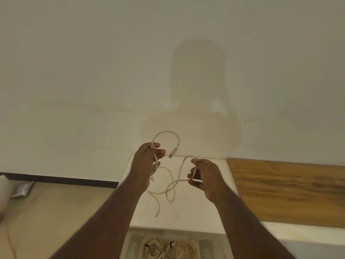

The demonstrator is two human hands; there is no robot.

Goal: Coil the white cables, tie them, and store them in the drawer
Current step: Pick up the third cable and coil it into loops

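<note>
Wall, pale and bare, fills most of the view, w/ a person's shadow cast on it. Below it a white cabinet top is seen at centre, a wooden board laid to its right and a tan surface to its left. At the bottom edge the drawer is pulled open; two coiled cables, each bound w/ a dark tie, are already stored inside, so part of the job looks done.

Both arms are raised over the cabinet top. One white cable is held in the air between the hands, prob. so a loop can be formed w/o snagging. The left hand is curled round one stretch of it, w/ a loop arching above the fingers and a plug hanging just beside them. The right hand pinches another stretch lower down. The slack droops between and below the hands, tangled, its free end dangling near the cabinet top; whether it touches can't be told.
</note>
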